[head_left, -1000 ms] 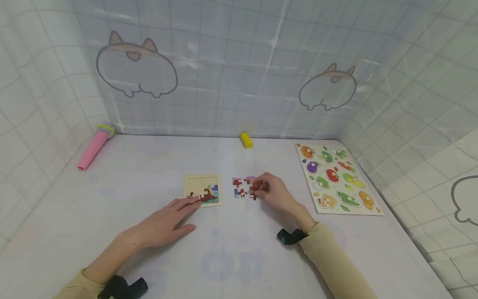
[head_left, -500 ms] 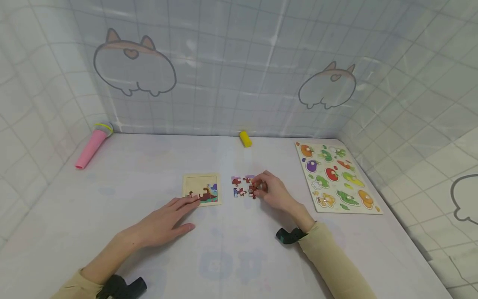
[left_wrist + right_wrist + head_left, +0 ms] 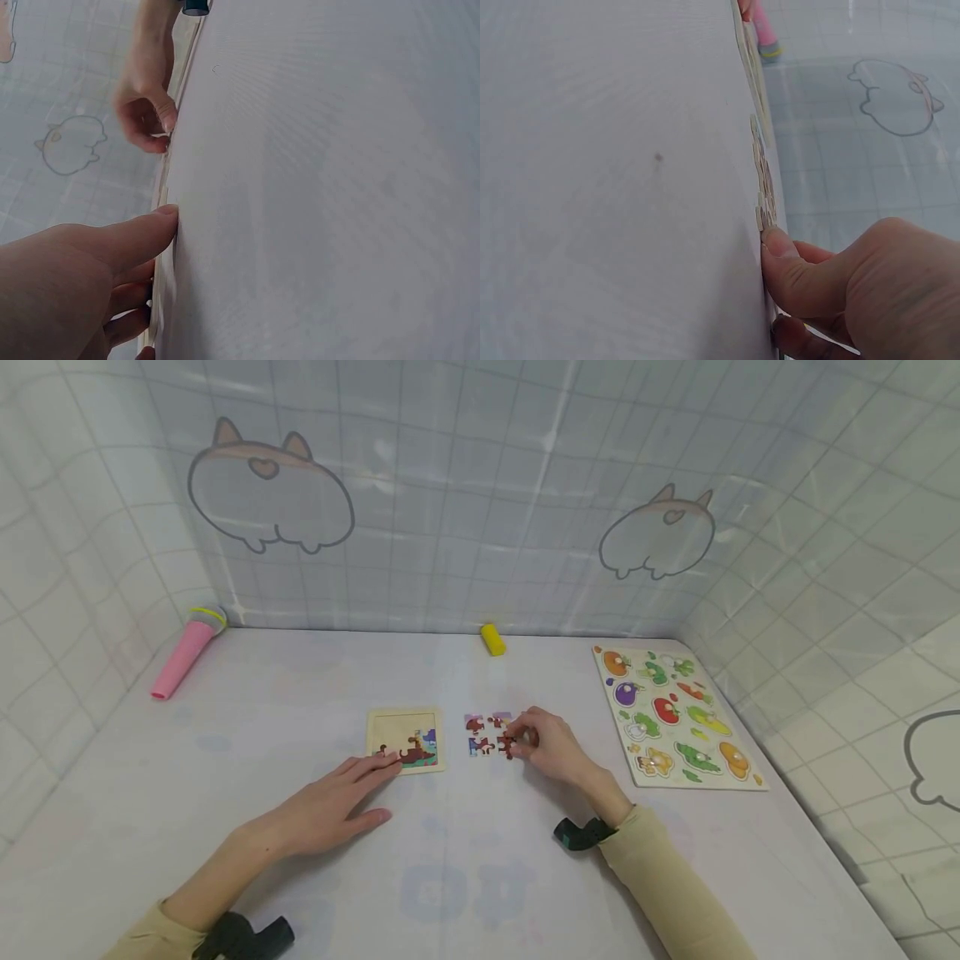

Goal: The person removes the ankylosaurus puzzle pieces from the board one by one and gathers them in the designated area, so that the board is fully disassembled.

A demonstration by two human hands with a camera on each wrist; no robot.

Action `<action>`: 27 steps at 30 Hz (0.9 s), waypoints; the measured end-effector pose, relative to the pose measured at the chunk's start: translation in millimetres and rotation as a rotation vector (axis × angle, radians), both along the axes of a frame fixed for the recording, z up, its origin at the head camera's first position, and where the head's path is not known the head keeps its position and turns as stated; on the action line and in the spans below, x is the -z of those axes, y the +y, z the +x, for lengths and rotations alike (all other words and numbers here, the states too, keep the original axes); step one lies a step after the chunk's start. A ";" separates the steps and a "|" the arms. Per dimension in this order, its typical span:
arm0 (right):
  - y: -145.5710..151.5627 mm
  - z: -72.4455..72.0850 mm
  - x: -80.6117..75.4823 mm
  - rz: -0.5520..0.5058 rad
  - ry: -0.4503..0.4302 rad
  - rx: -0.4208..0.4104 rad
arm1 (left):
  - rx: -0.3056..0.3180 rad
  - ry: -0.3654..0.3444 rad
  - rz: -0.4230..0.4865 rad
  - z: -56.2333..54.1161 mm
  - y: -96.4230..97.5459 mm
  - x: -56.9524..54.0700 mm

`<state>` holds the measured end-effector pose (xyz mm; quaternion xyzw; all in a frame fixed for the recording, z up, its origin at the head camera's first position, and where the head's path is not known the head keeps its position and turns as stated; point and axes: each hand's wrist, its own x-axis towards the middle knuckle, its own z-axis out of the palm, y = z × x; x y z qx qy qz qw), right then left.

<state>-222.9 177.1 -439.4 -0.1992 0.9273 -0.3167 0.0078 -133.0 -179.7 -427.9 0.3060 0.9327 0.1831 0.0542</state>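
A small square wooden puzzle tray [image 3: 405,713] lies mid-table, with several dark-red and coloured pieces fitted along its lower part. My left hand [image 3: 322,814] lies nearly flat, its fingertips resting on the tray's lower-left corner and hiding it. Just right of the tray, several loose jigsaw pieces [image 3: 481,746] lie flat in a close group. Over that group's right side is my right hand [image 3: 549,743], thumb and fingers bent, pinching a dark-red jigsaw piece [image 3: 506,746]. In the right wrist view the thumb [image 3: 780,244] is at the end of the row of pieces.
A pegged vegetable puzzle board [image 3: 663,731] lies at the right. A yellow block [image 3: 492,640] is near the back wall. The pink toy microphone [image 3: 182,656] lies at the back left. Tiled-print sheeting [image 3: 465,527] encloses the table's back and sides.
The right hand's fingers have shifted very slightly at the right-hand pieces. My left hand stays at the tray's corner; the whole view has moved a little.
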 end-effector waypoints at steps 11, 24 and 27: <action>-1.6 3.0 -4.6 0.056 0.022 0.028 | -0.017 -0.014 -0.010 -0.8 -0.1 0.2; -2.6 5.4 -8.0 0.096 0.008 0.054 | -0.057 0.175 -0.072 0.5 -0.9 -2.9; -2.9 5.5 -8.3 0.094 0.009 0.054 | -0.049 0.168 -0.080 1.9 -0.1 -1.7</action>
